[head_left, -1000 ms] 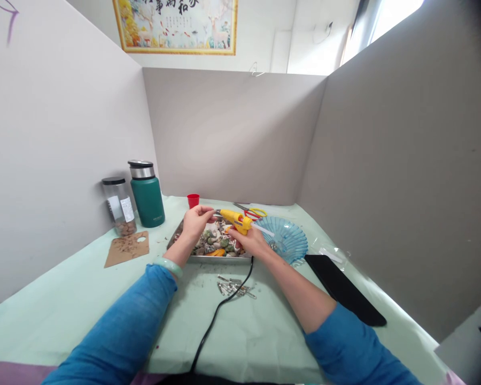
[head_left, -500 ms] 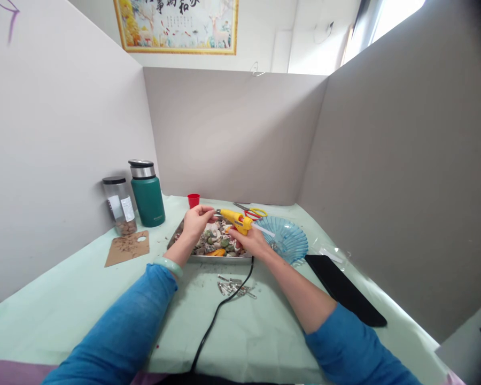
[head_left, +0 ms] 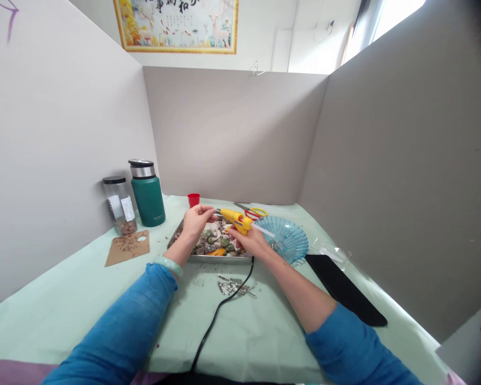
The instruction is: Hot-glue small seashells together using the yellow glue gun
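My right hand [head_left: 249, 241] is wrapped round the handle of a yellow hot glue gun [head_left: 233, 216], its nozzle pointing left. A whitish glue stick [head_left: 263, 230] sticks out of its back end. Close to the nozzle, my left hand [head_left: 198, 218] is closed in a pinch; whatever lies between its fingertips is too small to make out. Both hands are above a metal tray [head_left: 220, 259] filled with small mixed pieces, among them green and orange ones. From the gun a black cord [head_left: 220, 305] runs down toward me, crossing a small pile of metal clips [head_left: 228, 287].
Right of the tray are a blue glass plate [head_left: 291, 240], scissors [head_left: 257, 212] and a black flat object [head_left: 344, 291]. A red cup [head_left: 193, 200] stands behind. At left are a green bottle [head_left: 148, 195], a clear jar [head_left: 120, 206] and a brown card [head_left: 127, 249]. Grey panels [head_left: 232, 133] enclose the table.
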Tool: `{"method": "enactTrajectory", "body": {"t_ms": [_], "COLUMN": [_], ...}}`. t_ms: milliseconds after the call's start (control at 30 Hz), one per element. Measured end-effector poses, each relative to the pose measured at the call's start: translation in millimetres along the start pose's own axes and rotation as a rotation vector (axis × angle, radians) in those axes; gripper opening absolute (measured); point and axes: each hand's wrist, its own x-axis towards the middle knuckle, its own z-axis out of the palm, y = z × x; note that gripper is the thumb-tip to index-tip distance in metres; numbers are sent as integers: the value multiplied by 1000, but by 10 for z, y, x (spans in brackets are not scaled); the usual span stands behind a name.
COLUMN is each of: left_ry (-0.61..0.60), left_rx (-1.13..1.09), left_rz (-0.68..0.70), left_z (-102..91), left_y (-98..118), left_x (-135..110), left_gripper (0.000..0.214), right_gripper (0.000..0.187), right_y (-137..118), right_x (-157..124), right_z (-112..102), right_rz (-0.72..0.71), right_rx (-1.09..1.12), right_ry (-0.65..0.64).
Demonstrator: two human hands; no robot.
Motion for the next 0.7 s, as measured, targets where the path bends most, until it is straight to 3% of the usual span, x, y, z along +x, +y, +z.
{"method": "enactTrajectory", "body": {"t_ms": [700], "left_ry": [-89], "left_rx": [-149], "left_rz": [-99], "left_z": [-24], "left_y": [-38], "left_x": [4], "left_gripper": [38], "right_gripper": [24], "right_y": [10], "right_x": [17], "right_z": [28], "right_rz": [-5], "right_rx": [-43], "right_ry": [58]}}
